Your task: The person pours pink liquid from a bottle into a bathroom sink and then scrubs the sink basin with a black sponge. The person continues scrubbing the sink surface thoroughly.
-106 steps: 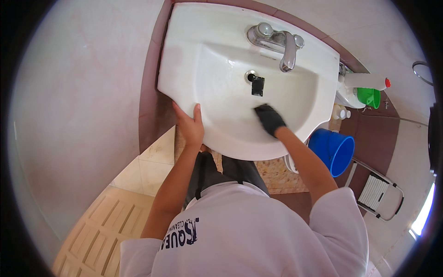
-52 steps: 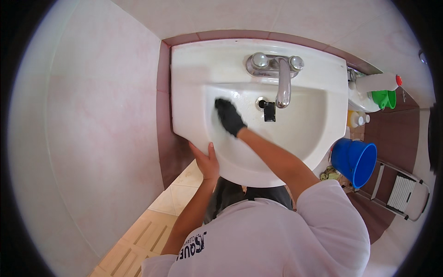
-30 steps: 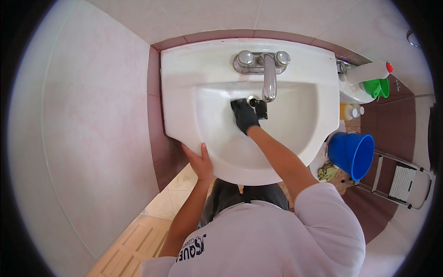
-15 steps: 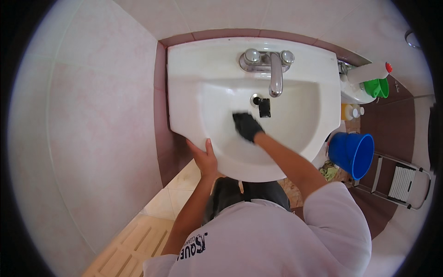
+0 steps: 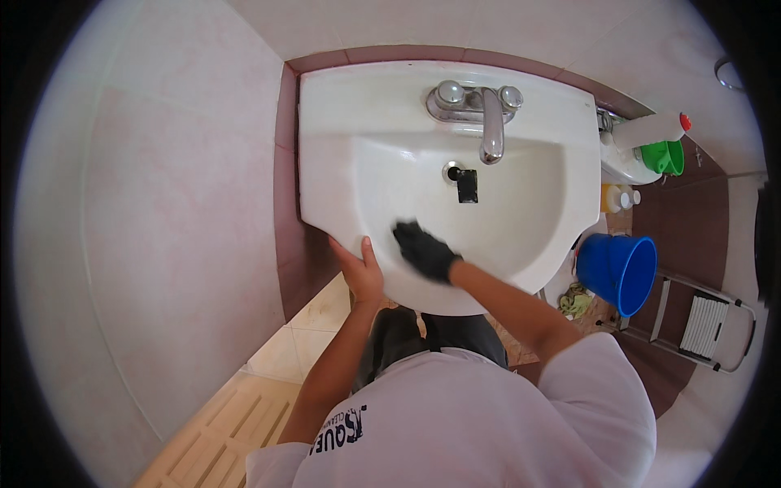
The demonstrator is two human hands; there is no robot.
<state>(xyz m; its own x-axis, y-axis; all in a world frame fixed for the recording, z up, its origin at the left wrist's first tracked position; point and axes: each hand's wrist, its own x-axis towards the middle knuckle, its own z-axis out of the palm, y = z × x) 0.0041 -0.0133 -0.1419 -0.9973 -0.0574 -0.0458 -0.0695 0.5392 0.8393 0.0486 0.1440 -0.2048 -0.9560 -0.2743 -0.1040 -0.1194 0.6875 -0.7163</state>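
In a black glove, my right hand (image 5: 427, 252) presses down inside the front left part of the white sink (image 5: 508, 220). Its fingers look bunched together and slightly blurred; whatever they may hold is dark against the glove and cannot be made out. Bare, my left hand (image 5: 360, 272) grips the sink's front left edge, thumb on top. Beside the round drain (image 5: 452, 172) lies a small black rectangular piece (image 5: 468, 187). Above it reaches the chrome faucet (image 5: 492, 134), which has a round knob on each side.
To the right are a blue bucket (image 5: 618, 272), a green container (image 5: 665, 157), a white bottle with a red cap (image 5: 651, 130), and a folding step stool (image 5: 700, 325). A greenish cloth (image 5: 576, 301) lies below the bucket. A tiled wall (image 5: 179, 203) stands close on the left.
My right hand has moved left and toward me across the basin. My left hand keeps its hold on the sink edge.
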